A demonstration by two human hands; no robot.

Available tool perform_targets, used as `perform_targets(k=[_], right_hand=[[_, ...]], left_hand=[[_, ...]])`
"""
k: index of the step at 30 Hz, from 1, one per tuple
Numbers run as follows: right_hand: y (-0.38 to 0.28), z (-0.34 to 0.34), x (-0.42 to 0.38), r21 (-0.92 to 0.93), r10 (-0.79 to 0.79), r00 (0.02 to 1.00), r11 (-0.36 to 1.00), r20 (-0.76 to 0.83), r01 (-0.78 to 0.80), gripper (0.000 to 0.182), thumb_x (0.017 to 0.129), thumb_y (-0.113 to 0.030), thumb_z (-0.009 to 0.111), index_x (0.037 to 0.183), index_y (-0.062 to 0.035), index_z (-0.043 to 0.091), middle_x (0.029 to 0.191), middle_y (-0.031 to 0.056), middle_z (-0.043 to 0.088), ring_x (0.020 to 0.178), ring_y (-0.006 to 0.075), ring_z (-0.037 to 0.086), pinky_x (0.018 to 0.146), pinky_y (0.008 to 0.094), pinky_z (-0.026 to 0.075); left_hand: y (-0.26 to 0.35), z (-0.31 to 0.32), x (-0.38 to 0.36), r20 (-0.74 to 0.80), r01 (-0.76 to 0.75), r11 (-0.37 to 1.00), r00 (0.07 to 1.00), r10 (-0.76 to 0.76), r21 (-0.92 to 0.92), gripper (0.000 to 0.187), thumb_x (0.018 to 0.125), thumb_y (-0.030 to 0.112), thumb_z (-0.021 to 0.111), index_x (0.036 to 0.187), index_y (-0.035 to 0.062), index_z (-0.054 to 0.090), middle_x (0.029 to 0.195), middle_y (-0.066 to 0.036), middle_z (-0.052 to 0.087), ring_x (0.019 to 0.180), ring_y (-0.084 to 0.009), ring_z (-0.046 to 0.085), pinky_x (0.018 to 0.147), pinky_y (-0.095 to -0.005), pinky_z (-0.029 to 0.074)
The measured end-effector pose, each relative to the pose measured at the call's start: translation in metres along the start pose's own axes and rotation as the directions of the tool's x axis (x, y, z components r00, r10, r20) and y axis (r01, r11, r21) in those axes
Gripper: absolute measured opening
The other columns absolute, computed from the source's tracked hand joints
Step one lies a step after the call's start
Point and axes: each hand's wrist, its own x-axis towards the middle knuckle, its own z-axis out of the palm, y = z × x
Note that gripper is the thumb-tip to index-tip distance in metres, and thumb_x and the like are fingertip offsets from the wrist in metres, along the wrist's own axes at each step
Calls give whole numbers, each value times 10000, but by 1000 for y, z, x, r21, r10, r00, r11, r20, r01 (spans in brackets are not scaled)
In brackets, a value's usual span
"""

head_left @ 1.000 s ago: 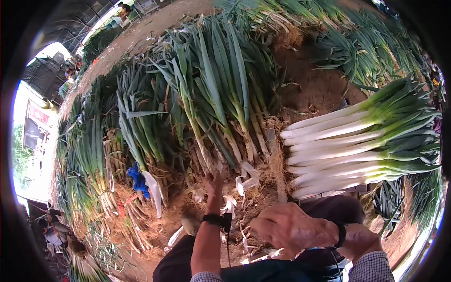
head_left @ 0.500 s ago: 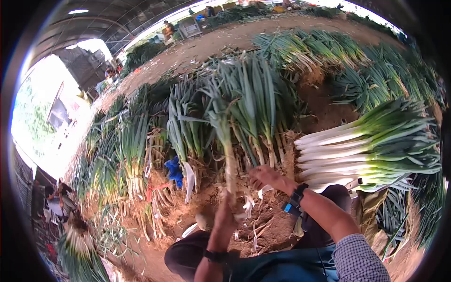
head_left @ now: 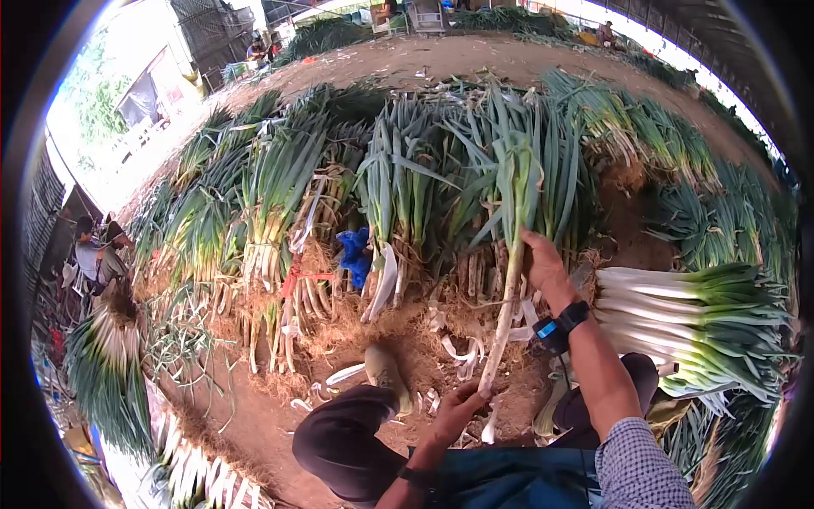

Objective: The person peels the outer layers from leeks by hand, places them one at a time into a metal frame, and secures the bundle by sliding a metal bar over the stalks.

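Note:
A long leek stands nearly upright in front of me, its stalk slanting down to a pale root end. My left hand is closed round the stalk near that lower end. Higher up, where the stalk turns to green leaves, my right hand has its fingers closed against the same leek; part of the grip is hidden. Behind it stand rows of untrimmed leeks with brown roots. To the right lies a stack of clean white-stemmed leeks. Peeled strips litter the soil below my hands.
A blue cloth or bag lies among the leeks, beside a red strip. My shoe is on the soil. At far left a person sits near another leek bundle. More leeks lie at right.
My right hand has risen from beside the stalk to the leek's upper part. The leek and my left hand have shifted right in view. My head view has turned left.

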Motion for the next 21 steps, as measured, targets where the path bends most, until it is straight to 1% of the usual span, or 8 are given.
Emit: perform_targets(k=[2, 4, 8, 15, 16, 17, 19, 21], right_hand=[[-14, 2, -2, -45, -74, 997, 996, 2, 74, 240, 986, -209, 657, 1126, -13, 662, 928, 114, 708, 786, 252, 691, 697, 409, 589], [-34, 9, -16, -118, -120, 993, 986, -3, 119, 241, 977, -198, 679, 1137, -19, 659, 921, 80, 698, 772, 222, 684, 668, 384, 583], [-44, -17, -34, -307, -221, 975, 927, 21, 216, 243, 967, -189, 699, 1132, -13, 669, 918, 75, 702, 770, 209, 685, 630, 376, 574], [-51, -50, -66, -499, -275, 961, 836, -17, 231, 316, 922, -142, 745, 1193, 8, 680, 1002, 83, 711, 874, 164, 654, 795, 340, 548], [-61, -38, -80, -660, -262, 957, 742, -122, 119, 373, 913, -162, 754, 1218, 33, 661, 1030, 100, 711, 902, 190, 654, 841, 349, 541], [-36, -89, -47, -828, -457, 879, 435, 137, 355, 398, 911, -183, 758, 1220, 45, 656, 1053, 119, 713, 923, 198, 653, 854, 349, 539], [-32, -107, -41, -850, -397, 895, 383, 203, 363, 426, 915, -209, 754, 1221, 67, 646, 1095, 151, 714, 962, 212, 652, 876, 351, 535], [-60, -38, -79, -745, -267, 963, 636, 34, 202, 436, 911, -218, 758, 1206, 81, 642, 1111, 170, 715, 1004, 216, 650, 902, 354, 532]], left_hand=[[3, 6, 2, -52, -165, 926, 980, 193, 339, 132, 980, 142, 671, 972, 13, 647, 850, -74, 629, 778, -171, 620, 689, -316, 494], [-10, 1, 12, 129, -371, 524, 888, 441, 766, 115, 949, 100, 677, 943, 0, 621, 834, -129, 611, 766, -214, 628, 664, -346, 485], [-37, 3, 29, 299, -431, 363, 881, 365, 826, 190, 946, 92, 620, 1105, -8, 591, 918, -274, 634, 873, -483, 616, 726, -520, 506], [-51, -6, 32, 70, -139, 464, 984, 163, 875, 240, 959, 255, 626, 1052, 41, 681, 917, -248, 683, 858, -463, 657, 741, -533, 516], [-58, -8, 36, -12, -33, 451, 995, 96, 892, 260, 962, 287, 621, 1032, 50, 702, 905, -240, 693, 849, -458, 664, 736, -532, 518], [-98, -38, 57, 60, -91, 270, 991, 123, 959, 318, 961, 356, 607, 999, 71, 741, 890, -222, 712, 851, -437, 685, 732, -512, 533], [-92, -32, 60, 1, 4, 325, 1000, -14, 946, 382, 955, 401, 624, 1080, 58, 735, 930, -265, 707, 904, -418, 703, 759, -511, 542], [-77, -31, 58, -62, 87, 198, 990, -127, 976, 447, 951, 402, 640, 1152, 7, 694, 1027, -300, 694, 989, -406, 698, 804, -498, 542]])
